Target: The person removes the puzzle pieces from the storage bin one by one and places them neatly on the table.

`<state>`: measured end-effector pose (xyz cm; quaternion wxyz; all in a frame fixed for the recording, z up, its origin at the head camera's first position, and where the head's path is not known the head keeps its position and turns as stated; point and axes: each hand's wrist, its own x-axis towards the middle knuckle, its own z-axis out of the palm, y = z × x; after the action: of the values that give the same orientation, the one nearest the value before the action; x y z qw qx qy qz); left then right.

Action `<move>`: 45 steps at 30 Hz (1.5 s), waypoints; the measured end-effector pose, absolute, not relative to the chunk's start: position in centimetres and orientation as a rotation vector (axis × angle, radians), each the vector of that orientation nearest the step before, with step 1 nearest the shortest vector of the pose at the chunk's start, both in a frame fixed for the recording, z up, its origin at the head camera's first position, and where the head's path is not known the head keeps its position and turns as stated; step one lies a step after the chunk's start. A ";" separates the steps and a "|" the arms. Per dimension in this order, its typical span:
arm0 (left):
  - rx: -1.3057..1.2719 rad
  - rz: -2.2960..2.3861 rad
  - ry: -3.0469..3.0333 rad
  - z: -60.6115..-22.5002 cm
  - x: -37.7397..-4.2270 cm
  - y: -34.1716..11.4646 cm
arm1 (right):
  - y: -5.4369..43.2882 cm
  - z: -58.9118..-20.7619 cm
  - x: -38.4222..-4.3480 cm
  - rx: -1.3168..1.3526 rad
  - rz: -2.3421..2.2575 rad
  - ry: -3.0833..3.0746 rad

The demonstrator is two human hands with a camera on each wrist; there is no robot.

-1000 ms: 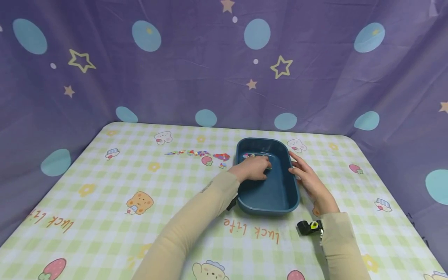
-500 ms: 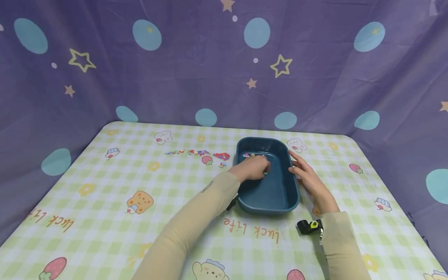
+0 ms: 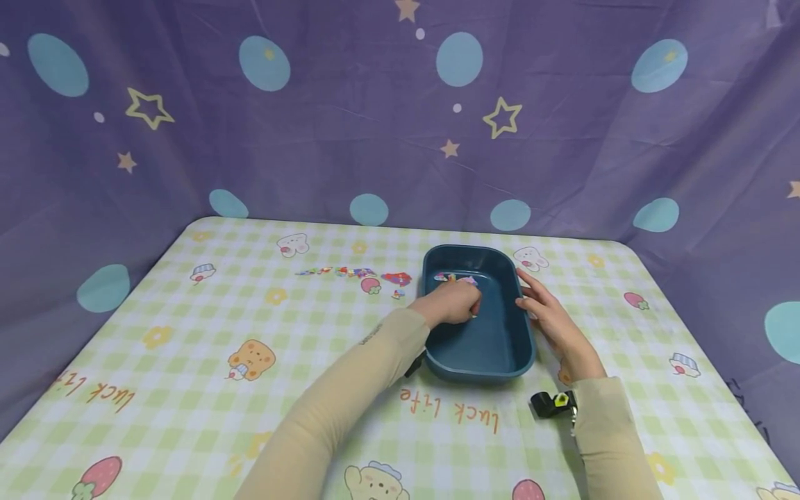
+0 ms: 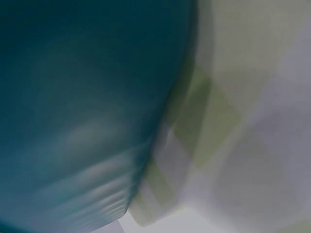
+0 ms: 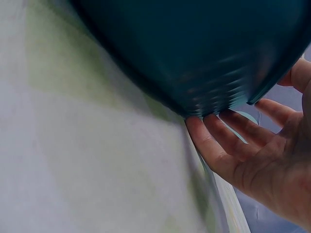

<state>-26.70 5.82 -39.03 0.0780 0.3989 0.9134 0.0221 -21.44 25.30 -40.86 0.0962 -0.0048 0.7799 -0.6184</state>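
A purple curtain [image 3: 350, 125] is hanging behind a checked tablecloth [image 3: 325, 333], on which a blue-green basin [image 3: 481, 347] is standing. The right hand [image 3: 553, 323] is resting against the basin's outer wall, fingers spread. The left hand [image 3: 453, 303] is reaching inside, fingers curling together; whether they are pinching anything I cannot tell. Left of the basin, a row of colourful pieces [image 3: 364, 272] is lying on the cloth. More bright pieces [image 3: 453, 277] are lying inside, just beyond the left hand's knuckles.
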 end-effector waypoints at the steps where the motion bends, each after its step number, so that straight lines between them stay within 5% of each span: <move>1: 1.199 0.054 2.737 -39.0 -26.7 5.8 | 25.3 -40.9 -21.4 -0.014 -1.832 2.310; 45: 1.313 0.389 2.899 -35.3 -26.7 -0.2 | 25.2 -40.7 -21.2 -0.002 -1.821 2.326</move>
<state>-26.68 -0.19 -35.32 -0.0322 0.4094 0.9037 0.1214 -21.15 25.16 -40.74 0.0936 -0.0007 0.7838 -0.6139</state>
